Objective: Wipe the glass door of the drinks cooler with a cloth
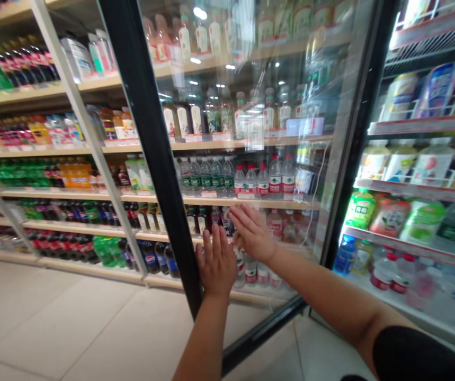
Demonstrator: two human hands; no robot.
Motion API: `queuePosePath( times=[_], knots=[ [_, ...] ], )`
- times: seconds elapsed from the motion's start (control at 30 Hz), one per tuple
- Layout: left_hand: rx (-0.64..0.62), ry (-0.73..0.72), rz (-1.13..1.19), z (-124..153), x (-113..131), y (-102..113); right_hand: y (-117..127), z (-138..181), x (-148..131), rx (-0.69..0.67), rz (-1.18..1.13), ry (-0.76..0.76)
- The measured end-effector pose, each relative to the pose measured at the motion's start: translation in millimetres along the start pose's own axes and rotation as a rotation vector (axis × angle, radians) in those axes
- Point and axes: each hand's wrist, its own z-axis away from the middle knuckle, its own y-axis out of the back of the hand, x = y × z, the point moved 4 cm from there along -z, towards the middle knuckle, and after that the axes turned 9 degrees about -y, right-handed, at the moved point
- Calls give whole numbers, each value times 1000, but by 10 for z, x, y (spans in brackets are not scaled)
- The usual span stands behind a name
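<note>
A glass door (pixel 291 222) with a black frame (pixel 151 132) stands swung open in front of me. My left hand (pixel 217 264) lies flat against the glass beside the frame's edge, fingers stretched and slightly apart. Just right of it and a little higher, my right hand (pixel 253 233) presses toward the glass with its fingers together and curved. Something pale shows by its fingertips and under the palm; I cannot tell whether it is a held thing or a reflection.
Through the glass and to the left, wooden shelves (pixel 68 227) carry many drink bottles. On the right is a lit cooler with wire-fronted shelves (pixel 421 190) of bottles. A thin white cable (pixel 318 196) hangs behind the glass. Pale floor tiles (pixel 52 323) lie below.
</note>
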Motion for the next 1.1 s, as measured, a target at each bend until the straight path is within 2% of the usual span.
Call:
queuePosePath(
  times=[0.1, 0.17, 0.3, 0.4, 0.5, 0.57, 0.7, 0.8, 0.93, 1.0, 1.1],
  knots=[
    [1, -11, -2, -1, 1, 3, -41, 157, -85, -56, -17, 144],
    [6, -13, -2, -5, 0, 5, -17, 102, -46, -70, -11, 157],
    [12, -14, -25, -21, 9, 17, 89, -204, 91, 28, -3, 18],
    [6, -16, -36, -21, 15, 24, 111, -146, 105, 74, 0, -19],
    [-3, -19, -30, -10, 10, 16, 107, 22, 145, 22, 12, 33],
    [-8, -19, -26, -4, 1, 4, 137, -1, 257, 5, 8, 37],
    [-6, -22, -40, -3, -8, -7, 247, -216, 575, 127, 1, -130],
    [-19, -23, -42, -1, -3, -5, 246, -78, 669, 162, 14, -208],
    [-29, -19, -37, 18, -3, -12, 213, 254, 735, 108, 35, -193],
    [-29, -17, -38, 27, -11, -23, 246, 243, 835, 108, 20, -182],
    [-23, -21, -54, 28, -19, -32, 324, 127, 1035, 170, 11, -263]
  ],
)
